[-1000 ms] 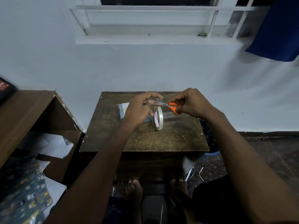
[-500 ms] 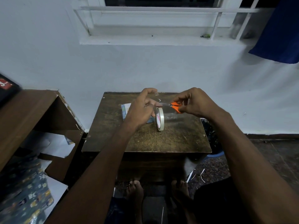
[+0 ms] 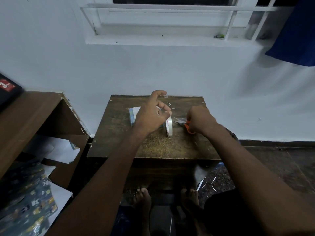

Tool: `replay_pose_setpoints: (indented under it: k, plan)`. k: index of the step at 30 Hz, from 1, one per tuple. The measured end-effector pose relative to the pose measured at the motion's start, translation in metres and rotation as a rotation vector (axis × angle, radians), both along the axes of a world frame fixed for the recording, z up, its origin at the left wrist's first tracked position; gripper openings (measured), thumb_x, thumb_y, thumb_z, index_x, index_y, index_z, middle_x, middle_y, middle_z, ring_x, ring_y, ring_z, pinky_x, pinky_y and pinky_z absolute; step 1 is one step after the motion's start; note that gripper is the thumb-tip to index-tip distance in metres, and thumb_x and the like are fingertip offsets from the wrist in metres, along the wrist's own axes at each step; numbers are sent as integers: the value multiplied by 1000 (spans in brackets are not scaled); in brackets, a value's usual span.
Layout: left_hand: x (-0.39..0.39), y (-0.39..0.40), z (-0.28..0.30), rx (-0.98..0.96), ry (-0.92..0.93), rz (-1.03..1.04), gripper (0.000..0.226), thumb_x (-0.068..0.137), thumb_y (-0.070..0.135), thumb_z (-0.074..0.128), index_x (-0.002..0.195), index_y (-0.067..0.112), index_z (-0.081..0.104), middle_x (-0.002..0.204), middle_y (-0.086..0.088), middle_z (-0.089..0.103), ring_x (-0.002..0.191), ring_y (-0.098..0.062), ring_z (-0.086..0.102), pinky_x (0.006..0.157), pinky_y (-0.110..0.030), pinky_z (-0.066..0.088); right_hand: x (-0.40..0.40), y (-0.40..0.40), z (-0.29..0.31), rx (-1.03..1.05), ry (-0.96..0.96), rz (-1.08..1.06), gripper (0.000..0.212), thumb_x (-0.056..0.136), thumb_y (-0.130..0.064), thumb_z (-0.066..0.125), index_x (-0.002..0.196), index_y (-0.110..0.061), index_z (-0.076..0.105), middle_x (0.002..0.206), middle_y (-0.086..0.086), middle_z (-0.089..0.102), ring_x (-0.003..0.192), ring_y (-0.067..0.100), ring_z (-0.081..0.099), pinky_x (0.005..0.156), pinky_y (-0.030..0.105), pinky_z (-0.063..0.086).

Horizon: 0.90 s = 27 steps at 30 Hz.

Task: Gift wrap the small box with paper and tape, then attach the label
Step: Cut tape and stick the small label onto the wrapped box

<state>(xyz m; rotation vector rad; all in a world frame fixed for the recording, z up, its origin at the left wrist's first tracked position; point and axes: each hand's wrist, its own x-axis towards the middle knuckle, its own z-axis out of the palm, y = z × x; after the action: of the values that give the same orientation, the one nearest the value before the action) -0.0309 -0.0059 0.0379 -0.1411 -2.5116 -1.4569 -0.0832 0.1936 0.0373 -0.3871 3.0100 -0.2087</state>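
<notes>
Hands, tape roll and scissors over the small wooden table (image 3: 119,133) at frame centre.

The left hand (image 3: 151,114) hovers with fingers spread loosely, a short piece of clear tape (image 3: 165,96) stuck to its raised fingertip. The right hand (image 3: 200,120) grips the orange-handled scissors (image 3: 188,126), blades low over the tabletop. The tape roll (image 3: 169,126) stands on edge between both hands. The small box (image 3: 133,114), in blue patterned paper, lies on the table behind the left hand, mostly hidden. At lower left, an open wooden shelf (image 3: 64,126) holds white paper scraps (image 3: 59,150); patterned wrapping paper (image 3: 29,205) lies below it.
</notes>
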Motion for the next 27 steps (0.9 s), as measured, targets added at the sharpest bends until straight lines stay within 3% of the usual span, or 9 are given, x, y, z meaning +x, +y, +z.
replay_pose_setpoints:
  k: [3,6,8,10,12,16,19,23,27]
  plan:
    - [-1,0,-1,29,5,-34,58,91,15,80,140,27,52,88,13,76,66,-8,60,76,-40,57,4,-7,1,28,41,-24,22,81,2,68,101,-6,75,103,16,70,99,36,68,76,40,60]
    - [-1,-1,0,50,-21,-93,56,93,11,78,141,24,52,89,8,76,67,-4,59,73,-28,52,3,-5,3,12,84,-56,27,79,-3,74,103,-16,77,106,10,72,101,32,69,81,41,60]
    - [-2,-1,1,67,-20,-130,56,93,10,78,140,24,53,89,5,76,71,-5,61,76,-29,53,0,-2,6,-152,50,-37,44,73,-15,86,113,-27,76,112,1,74,103,20,69,84,35,57]
    - [-2,0,1,92,-16,-160,55,93,8,78,140,23,53,89,3,75,74,-8,62,79,-29,53,3,-2,15,-460,-95,119,65,70,-20,93,130,-33,71,123,-12,73,96,-2,65,84,26,51]
    - [-2,0,2,131,-10,-171,56,94,6,76,142,22,51,88,2,75,77,-11,62,81,-27,52,11,-4,24,-720,-265,249,59,79,-10,85,130,-35,71,117,-16,75,83,-5,64,77,18,49]
    - [0,0,3,177,53,-134,60,92,2,76,142,19,46,88,-1,74,81,-14,65,85,-22,51,22,-8,29,-941,-434,176,29,89,3,71,107,-18,80,82,5,78,76,16,71,65,27,53]
    - [2,6,6,162,113,-108,62,91,3,77,140,20,42,88,0,73,81,-15,65,83,-32,53,25,-9,30,-994,-483,61,19,95,0,68,108,-7,79,85,15,79,72,18,75,54,26,48]
    - [5,10,11,195,154,-82,64,91,4,77,140,21,40,88,0,73,85,-20,67,79,-46,55,25,-12,29,-1020,-482,-16,17,96,0,66,104,-5,80,83,18,79,68,21,75,47,25,44]
    - [9,11,13,190,174,-91,64,90,2,77,140,18,40,88,-3,72,85,-22,69,77,-49,53,25,-14,26,-1015,-529,-48,17,96,-1,64,101,-3,80,84,22,77,63,23,74,44,23,44]
